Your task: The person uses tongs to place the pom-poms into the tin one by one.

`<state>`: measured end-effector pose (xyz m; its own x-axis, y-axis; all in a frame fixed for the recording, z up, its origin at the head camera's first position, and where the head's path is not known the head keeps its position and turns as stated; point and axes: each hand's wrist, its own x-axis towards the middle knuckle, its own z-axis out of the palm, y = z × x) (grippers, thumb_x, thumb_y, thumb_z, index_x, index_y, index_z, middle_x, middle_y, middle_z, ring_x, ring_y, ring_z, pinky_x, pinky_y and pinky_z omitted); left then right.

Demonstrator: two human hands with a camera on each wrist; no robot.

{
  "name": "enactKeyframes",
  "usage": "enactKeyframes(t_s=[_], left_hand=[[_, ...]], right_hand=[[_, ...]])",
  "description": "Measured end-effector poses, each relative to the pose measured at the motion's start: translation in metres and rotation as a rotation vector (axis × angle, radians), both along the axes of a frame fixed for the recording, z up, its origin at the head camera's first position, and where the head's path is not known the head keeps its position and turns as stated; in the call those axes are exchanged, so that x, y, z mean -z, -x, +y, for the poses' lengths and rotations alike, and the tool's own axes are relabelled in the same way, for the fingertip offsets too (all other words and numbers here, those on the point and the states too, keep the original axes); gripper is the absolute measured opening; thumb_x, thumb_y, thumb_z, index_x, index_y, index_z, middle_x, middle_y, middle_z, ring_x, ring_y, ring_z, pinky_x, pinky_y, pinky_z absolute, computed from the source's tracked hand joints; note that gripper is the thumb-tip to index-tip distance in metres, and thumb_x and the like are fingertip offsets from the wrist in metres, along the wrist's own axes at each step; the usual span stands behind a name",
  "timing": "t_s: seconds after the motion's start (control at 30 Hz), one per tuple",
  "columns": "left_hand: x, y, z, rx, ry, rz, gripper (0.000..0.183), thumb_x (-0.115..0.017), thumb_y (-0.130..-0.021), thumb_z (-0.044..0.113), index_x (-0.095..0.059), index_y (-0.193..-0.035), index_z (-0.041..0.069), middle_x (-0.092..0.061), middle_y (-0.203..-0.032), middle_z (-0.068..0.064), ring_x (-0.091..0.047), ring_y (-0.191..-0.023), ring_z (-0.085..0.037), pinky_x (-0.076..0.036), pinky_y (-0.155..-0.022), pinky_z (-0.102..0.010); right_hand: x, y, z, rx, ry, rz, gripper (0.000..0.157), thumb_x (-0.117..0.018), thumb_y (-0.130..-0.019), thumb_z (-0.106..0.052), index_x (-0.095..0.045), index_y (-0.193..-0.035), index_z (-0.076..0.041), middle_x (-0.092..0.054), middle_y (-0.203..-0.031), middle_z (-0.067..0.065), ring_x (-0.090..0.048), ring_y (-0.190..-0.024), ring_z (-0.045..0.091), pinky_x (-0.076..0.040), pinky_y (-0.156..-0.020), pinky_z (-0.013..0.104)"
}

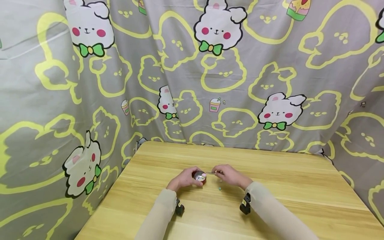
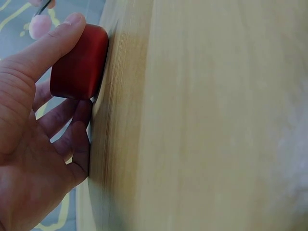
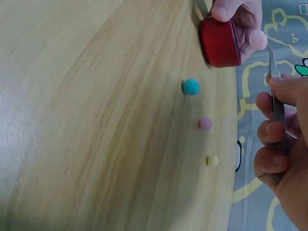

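My left hand holds a small round red tin on the wooden table, thumb on one side and fingers round the other. In the head view the tin's open top shows a shiny inside with something pale in it. Between thumb and fingers, my right hand grips a pair of metal tweezers. A light pink pom-pom sits at the tweezer tips, right at the tin's rim. On the table near my right hand lie a teal pom-pom, a mauve one and a pale yellow pom-pom.
The wooden table reaches back to a grey curtain with cartoon rabbits, which also hangs along the left and right sides. Dark wrist cameras are strapped at both sleeves, low over the tabletop.
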<state>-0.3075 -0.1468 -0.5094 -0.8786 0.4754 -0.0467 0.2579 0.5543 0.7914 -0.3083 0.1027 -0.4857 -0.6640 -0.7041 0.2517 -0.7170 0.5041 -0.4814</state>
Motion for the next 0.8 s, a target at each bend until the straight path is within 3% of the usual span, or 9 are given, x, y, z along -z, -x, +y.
enactKeyframes(t_s=[0.27, 0.53, 0.8], left_hand=[[0.0009, 0.0008, -0.0011, 0.019, 0.000, 0.024, 0.041, -0.082, -0.075, 0.018, -0.061, -0.110, 0.015, -0.060, -0.103, 0.002, -0.054, -0.096, -0.016, -0.043, -0.083, -0.034], [0.0000, -0.0002, -0.0005, 0.009, -0.003, 0.012, 0.041, -0.082, -0.075, 0.019, -0.061, -0.111, 0.015, -0.060, -0.104, 0.001, -0.054, -0.097, -0.017, -0.043, -0.084, -0.034], [0.0006, -0.0001, 0.0003, 0.007, -0.026, 0.010, 0.042, -0.082, -0.074, 0.015, -0.061, -0.111, 0.012, -0.060, -0.104, -0.002, -0.055, -0.097, -0.021, -0.044, -0.084, -0.038]], right_hand=[[0.0012, 0.0002, -0.0067, -0.005, -0.015, -0.044, 0.014, -0.054, -0.096, -0.007, -0.065, -0.105, -0.008, -0.066, -0.089, 0.009, -0.051, -0.063, 0.006, -0.045, -0.061, 0.028], [0.0032, 0.0003, -0.0087, 0.026, -0.043, -0.064, 0.014, -0.054, -0.096, -0.008, -0.065, -0.105, -0.011, -0.065, -0.089, 0.007, -0.050, -0.064, 0.007, -0.044, -0.059, 0.027], [0.0075, 0.0022, -0.0089, 0.017, -0.040, -0.019, 0.013, -0.056, -0.095, -0.007, -0.065, -0.102, -0.011, -0.066, -0.093, 0.007, -0.054, -0.075, 0.009, -0.046, -0.066, 0.030]])
